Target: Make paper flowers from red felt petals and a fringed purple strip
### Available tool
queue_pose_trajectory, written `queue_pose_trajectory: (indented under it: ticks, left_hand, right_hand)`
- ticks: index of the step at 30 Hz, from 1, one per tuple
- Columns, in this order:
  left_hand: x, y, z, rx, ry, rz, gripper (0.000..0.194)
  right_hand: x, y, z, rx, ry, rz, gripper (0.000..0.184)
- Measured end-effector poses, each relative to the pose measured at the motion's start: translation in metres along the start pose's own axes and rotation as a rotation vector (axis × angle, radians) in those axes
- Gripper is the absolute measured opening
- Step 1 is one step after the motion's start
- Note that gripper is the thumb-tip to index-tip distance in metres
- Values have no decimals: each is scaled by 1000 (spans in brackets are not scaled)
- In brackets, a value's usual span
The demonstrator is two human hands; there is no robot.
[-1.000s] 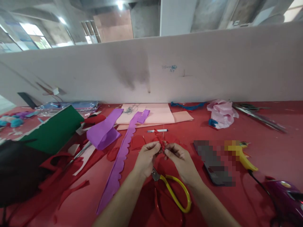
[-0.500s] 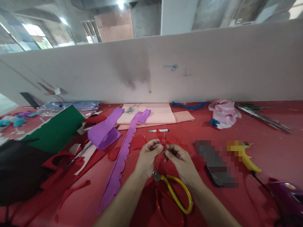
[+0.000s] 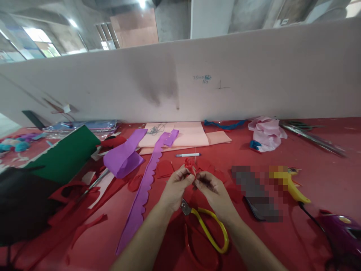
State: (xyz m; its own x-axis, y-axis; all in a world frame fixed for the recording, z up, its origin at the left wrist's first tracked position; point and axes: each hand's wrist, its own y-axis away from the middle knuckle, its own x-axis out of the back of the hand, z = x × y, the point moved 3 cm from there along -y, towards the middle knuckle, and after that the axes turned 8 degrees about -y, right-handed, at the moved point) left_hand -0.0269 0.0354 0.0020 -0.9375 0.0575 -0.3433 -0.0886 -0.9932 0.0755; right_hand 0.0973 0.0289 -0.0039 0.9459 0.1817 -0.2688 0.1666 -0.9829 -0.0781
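Both my hands meet over the red table near its middle. My left hand [image 3: 176,188] and my right hand [image 3: 213,190] pinch a small rolled piece of red felt [image 3: 190,165] between their fingertips. A thin wire sticks up from the roll. Yellow-handled scissors [image 3: 208,229] lie on the table just below my wrists. Loose red felt petals [image 3: 164,168] lie beside my left hand.
A scalloped purple strip [image 3: 141,199] and a purple loop [image 3: 122,158] lie left. Pink sheets [image 3: 186,136], a pen [image 3: 187,154], a green sheet [image 3: 66,154], red scraps [image 3: 76,195], a yellow glue gun [image 3: 290,184], a phone [image 3: 259,210], crumpled pink paper [image 3: 266,133] and a purple device [image 3: 342,231] surround me. A white partition [image 3: 197,82] backs the table.
The red felt roll has become more compact between my fingers; my hands stay in almost the same spot.
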Motion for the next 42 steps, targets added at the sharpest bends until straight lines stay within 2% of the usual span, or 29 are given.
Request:
queue_pose_trajectory:
  ticks: [4, 9, 17, 20, 25, 28, 32, 36, 40, 42]
  left_hand:
    - [2, -1, -5, 3, -57, 19, 19]
    - [3, -1, -9, 19, 23, 68, 20]
    - [-1, 0, -4, 56, 114, 166, 29]
    - [0, 0, -2, 42, 81, 154, 24]
    - [3, -1, -2, 26, 3, 35, 15]
    - [4, -1, -2, 15, 8, 49, 15]
    - [5, 0, 1, -20, 29, 127, 15]
    - [3, 1, 5, -51, -4, 136, 14]
    - [2, 1, 5, -50, -12, 154, 16]
    - [2, 1, 4, -42, -28, 124, 15]
  right_hand:
    - [0, 3, -5, 120, 131, 41, 12]
    - [-2, 8, -10, 213, 269, 114, 13]
    - [-2, 11, -11, 244, 333, 205, 7]
    - [0, 9, -8, 180, 236, 208, 6]
    - [2, 2, 1, -24, -173, 111, 13]
    - [3, 0, 3, -58, -264, 105, 15]
    - [2, 2, -1, 26, -56, 83, 16]
    - [1, 6, -6, 96, 173, 135, 12]
    - [2, 6, -7, 104, 215, 168, 11]
    - [4, 5, -5, 76, 177, 171, 12]
